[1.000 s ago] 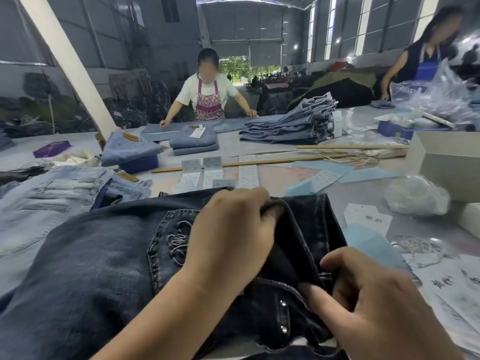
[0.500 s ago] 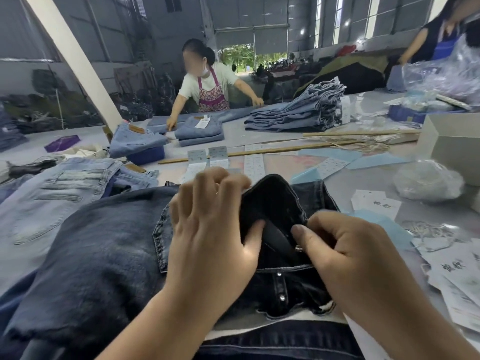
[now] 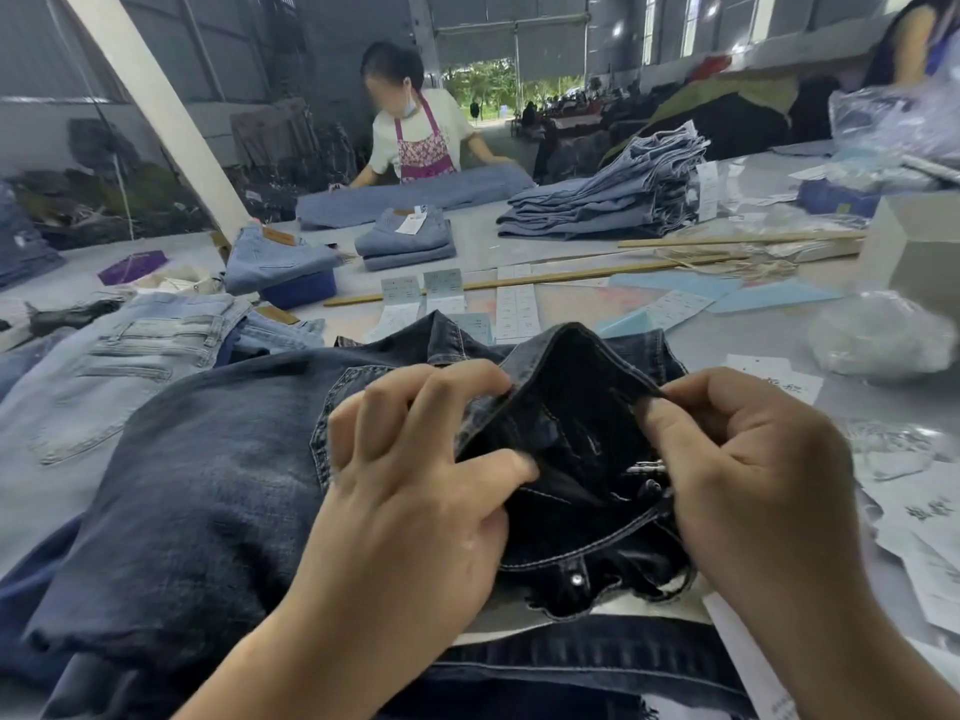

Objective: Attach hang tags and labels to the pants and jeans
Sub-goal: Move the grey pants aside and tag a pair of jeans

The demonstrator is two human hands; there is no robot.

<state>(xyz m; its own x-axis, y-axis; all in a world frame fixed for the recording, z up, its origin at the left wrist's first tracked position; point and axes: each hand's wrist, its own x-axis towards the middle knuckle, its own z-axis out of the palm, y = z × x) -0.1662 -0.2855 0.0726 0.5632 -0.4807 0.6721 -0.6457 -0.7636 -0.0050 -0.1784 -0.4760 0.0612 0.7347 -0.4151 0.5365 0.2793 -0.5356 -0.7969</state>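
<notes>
A pair of dark blue jeans lies across the near edge of a grey counter, directly in front of the person wearing the camera. Both hands hold its waistband apart, so the dark inside of the jeans gapes between them. The left hand has its fingers curled over the left side of the waistband, thumb pressed against the inner fabric. The right hand pinches the right side of the waistband between thumb and curled fingers. A metal button shows on the front flap below the opening.

White hang tags with printed characters lie on the counter to the right of the jeans, and strips of label sheets lie just beyond them. Light blue jeans are spread to the left. Farther back sits a tall stack of folded jeans, with long wooden sticks lying across the counter in front of it. A clear plastic bag rests at the right. On the far side, a person in a patterned apron leans over a flattened pair of jeans.
</notes>
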